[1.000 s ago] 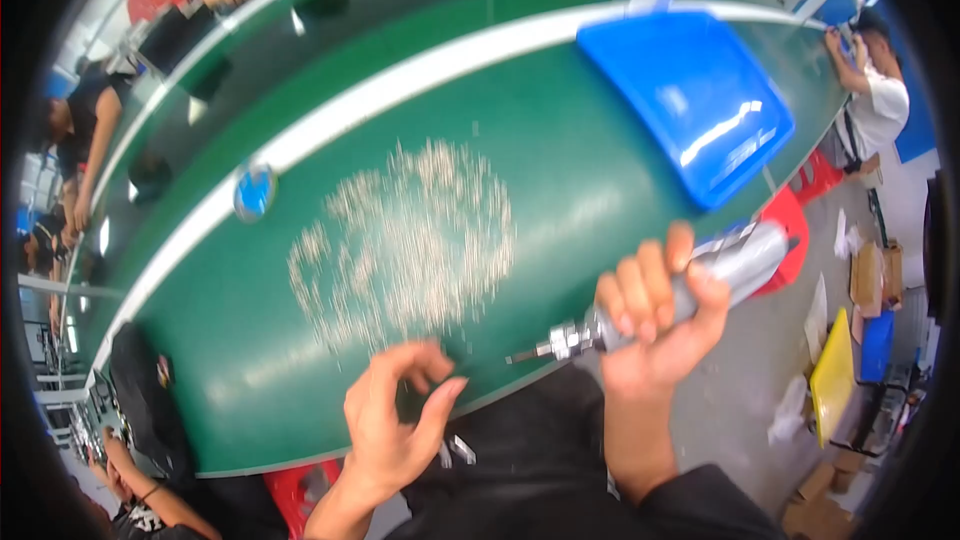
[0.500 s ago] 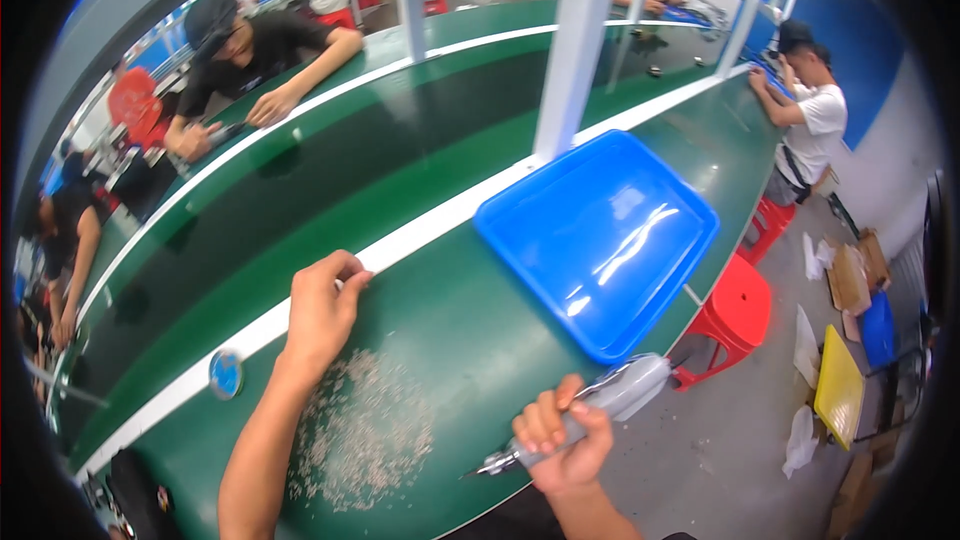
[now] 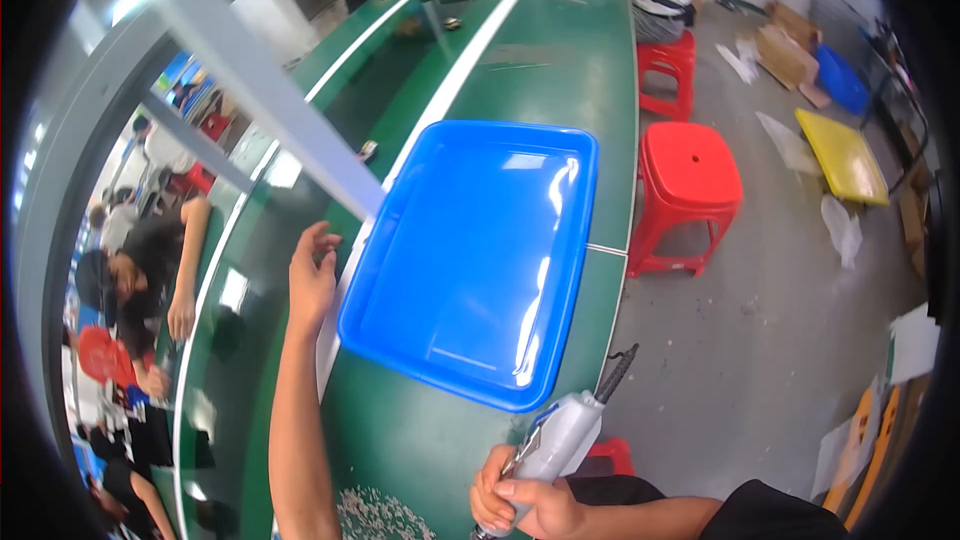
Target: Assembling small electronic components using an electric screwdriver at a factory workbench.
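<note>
My right hand is wrapped round the grey-white body of an electric screwdriver, whose black cord leaves its upper end. The tip of the tool runs out of view at the lower edge. My left hand reaches over the white rail beside the conveyor belt, fingers loosely bent and apart, with nothing visible in them. To its right lies a large shallow blue tray on the green worktop. A scatter of small pale pieces, too small to name, lies between my forearms.
A white post rises beside the tray's far left corner. A small metallic part sits on the belt near it. Red stools stand right of the worktop. Co-workers sit across the belt and at the far end.
The view has swung to the right, so the tray now sits mid-picture. My left hand has moved from above the small pieces to the rail by the tray, its fingers loosening. The right hand keeps the screwdriver.
</note>
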A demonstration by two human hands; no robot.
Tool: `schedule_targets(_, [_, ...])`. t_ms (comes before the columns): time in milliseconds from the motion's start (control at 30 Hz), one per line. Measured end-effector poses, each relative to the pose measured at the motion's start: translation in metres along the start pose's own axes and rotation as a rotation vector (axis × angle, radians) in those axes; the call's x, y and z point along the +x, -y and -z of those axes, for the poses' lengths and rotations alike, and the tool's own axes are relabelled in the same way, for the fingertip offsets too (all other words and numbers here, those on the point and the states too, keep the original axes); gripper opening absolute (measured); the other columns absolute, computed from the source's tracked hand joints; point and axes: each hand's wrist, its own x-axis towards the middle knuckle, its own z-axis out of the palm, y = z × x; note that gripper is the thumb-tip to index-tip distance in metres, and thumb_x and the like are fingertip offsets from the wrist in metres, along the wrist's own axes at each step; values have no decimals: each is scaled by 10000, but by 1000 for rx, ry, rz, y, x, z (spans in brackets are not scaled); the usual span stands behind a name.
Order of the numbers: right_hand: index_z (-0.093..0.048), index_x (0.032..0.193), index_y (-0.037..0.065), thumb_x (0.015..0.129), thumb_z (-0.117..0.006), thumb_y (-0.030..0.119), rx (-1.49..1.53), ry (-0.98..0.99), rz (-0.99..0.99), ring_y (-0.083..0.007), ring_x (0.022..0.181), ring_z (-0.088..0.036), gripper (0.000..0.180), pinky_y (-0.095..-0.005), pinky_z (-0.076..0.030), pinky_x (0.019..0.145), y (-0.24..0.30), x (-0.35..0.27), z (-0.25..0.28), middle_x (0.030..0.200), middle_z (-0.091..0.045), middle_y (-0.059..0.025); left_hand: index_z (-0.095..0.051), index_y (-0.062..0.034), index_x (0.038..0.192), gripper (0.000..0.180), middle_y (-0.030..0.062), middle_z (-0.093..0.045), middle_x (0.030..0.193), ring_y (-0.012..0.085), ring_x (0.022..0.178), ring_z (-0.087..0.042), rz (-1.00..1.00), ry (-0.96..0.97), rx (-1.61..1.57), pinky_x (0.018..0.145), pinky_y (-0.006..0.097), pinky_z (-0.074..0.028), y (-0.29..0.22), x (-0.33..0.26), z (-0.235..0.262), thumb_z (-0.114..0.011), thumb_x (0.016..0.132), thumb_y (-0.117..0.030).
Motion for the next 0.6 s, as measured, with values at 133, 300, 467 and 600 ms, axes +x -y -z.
schedule_targets(133, [-486,932,45,927,-528,125,65,41,-12,-152,556,-477,91,-288,-416,542,5,-7,4,631,-467,-49,-540,-9,1276,422,96,-645,1134,189,1084,-576,49,-18,-173,960,330,-432,7,58,-15,-535,863,75])
schedule_targets(300, [-482,955,41,946,-526,120,-38,57,-30,-155,600,-453,90,-282,-395,555,12,-9,-1,657,-471,-51,-634,-12,1167,309,141,-664,1145,238,1124,-601,-78,-17,-59,964,348,-447,-2,91,-39,-558,869,-41])
schedule_targets(467, [-492,966,46,951,-541,154,-43,64,-107,-155,583,-430,119,-288,-388,543,7,-2,0,646,-449,-48,-680,-38,1073,342,202,-694,1026,336,1012,-663,-144,-166,100,876,387,-514,41,108,-50,-657,804,-248])
schedule_targets(600, [-505,955,56,935,-577,193,-47,13,-146,-161,561,-415,156,-301,-386,535,12,-3,-4,636,-431,-46,-618,-83,1201,511,190,-636,1137,386,1106,-582,42,-49,321,926,490,-479,14,122,-59,-699,746,-301])
